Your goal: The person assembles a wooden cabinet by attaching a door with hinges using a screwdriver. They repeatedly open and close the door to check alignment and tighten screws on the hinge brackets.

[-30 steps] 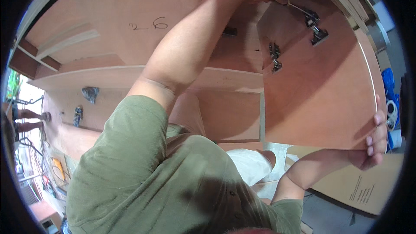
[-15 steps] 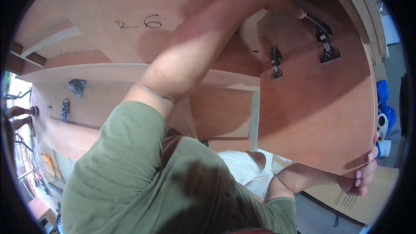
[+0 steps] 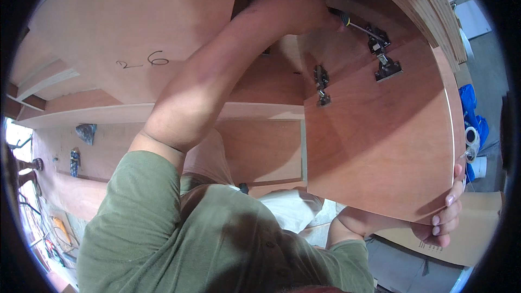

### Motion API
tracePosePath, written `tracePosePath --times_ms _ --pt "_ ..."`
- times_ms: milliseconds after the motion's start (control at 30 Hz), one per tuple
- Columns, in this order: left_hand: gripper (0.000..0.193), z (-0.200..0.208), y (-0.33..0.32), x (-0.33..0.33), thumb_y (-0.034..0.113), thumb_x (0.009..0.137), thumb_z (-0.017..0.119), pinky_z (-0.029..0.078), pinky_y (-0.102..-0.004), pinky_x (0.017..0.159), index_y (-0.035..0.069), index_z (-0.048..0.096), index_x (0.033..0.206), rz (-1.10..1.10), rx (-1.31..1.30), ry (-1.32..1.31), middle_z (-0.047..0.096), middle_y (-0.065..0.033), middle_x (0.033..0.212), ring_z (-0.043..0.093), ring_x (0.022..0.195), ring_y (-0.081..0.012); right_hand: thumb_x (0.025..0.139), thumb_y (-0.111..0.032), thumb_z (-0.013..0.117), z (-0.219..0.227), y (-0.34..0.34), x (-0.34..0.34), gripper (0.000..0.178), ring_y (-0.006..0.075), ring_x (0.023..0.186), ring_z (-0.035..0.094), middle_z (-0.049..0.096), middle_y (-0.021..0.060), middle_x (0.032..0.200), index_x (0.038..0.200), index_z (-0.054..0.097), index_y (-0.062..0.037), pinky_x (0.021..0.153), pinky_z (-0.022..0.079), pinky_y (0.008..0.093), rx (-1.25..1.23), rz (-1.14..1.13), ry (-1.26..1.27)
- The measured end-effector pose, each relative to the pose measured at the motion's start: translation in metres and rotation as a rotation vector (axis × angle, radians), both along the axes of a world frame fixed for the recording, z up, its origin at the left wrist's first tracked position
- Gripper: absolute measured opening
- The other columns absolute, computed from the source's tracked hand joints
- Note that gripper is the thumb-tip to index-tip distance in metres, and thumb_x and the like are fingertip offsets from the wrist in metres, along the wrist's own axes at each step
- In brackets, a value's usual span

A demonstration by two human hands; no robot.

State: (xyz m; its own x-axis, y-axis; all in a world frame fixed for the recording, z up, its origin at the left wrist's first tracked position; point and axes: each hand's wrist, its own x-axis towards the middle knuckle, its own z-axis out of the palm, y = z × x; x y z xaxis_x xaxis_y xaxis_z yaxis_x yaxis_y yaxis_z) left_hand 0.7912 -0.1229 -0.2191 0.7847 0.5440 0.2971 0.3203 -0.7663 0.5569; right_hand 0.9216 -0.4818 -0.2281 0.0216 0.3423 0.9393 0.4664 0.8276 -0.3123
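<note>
My left hand (image 3: 313, 13) is up inside the wooden cabinet, closed around a screwdriver (image 3: 358, 27) with a dark and yellow handle. The thin shaft reaches to the dark metal cabinet hinge (image 3: 385, 68), with its tip at the upper plate. A second hinge (image 3: 322, 86) sits to the left on the same joint. Both hinges link the reddish-brown cabinet door (image 3: 380, 146) to the inner side panel. At the door's lower right corner, my right hand (image 3: 442, 220) grips the edge, its fingers wrapped over the rim. Part of the left hand lies in shadow.
On the cabinet's lower board (image 3: 119, 149) lie a small plastic bag (image 3: 86, 133) and a loose hinge (image 3: 75, 163). A large plywood panel (image 3: 135, 21) stands at the upper left. Beyond the door are a blue bag (image 3: 474, 111), a tape roll (image 3: 471, 135) and a cardboard box (image 3: 472, 228).
The whole view has shifted, so the door and hinges appear farther left. More of the screwdriver handle shows now, and its tip is still at the hinge. My right hand keeps its hold.
</note>
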Motion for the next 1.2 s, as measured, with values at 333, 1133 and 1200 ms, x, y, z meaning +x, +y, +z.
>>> tracePosePath --times_ms 333,1133,1200 --pt "0.037 -0.003 -0.006 -0.005 0.036 0.077 0.071 0.052 -0.0439 0.073 0.003 0.070 0.094 -0.087 0.066 -0.082 0.068 -0.0200 0.086 0.066 0.079 -0.0344 0.091 -0.047 0.053 -0.004 0.002 0.005 0.031 0.0201 0.099 0.043 0.046 -0.0100 0.072 0.070 0.055 -0.0248 0.118 0.005 0.0545 0.042 0.063 -0.028" --pt "0.035 -0.030 -0.005 0.009 0.033 0.073 0.073 0.054 -0.0418 0.074 0.004 0.071 0.091 -0.046 0.105 -0.259 0.069 -0.0167 0.083 0.067 0.077 -0.0335 0.093 -0.047 0.050 -0.006 0.004 -0.005 0.034 0.0163 0.094 0.044 0.045 -0.0106 0.072 0.067 0.052 -0.0253 0.115 0.014 0.0530 0.058 -0.043 0.009" --pt "0.036 -0.023 -0.002 0.010 0.034 0.073 0.073 0.053 -0.0410 0.074 0.003 0.071 0.091 -0.056 0.017 -0.218 0.069 -0.0170 0.082 0.067 0.076 -0.0331 0.093 -0.047 0.049 -0.006 0.007 -0.006 0.035 0.0157 0.093 0.044 0.045 -0.0106 0.071 0.066 0.052 -0.0258 0.114 0.014 0.0526 0.072 -0.037 0.016"
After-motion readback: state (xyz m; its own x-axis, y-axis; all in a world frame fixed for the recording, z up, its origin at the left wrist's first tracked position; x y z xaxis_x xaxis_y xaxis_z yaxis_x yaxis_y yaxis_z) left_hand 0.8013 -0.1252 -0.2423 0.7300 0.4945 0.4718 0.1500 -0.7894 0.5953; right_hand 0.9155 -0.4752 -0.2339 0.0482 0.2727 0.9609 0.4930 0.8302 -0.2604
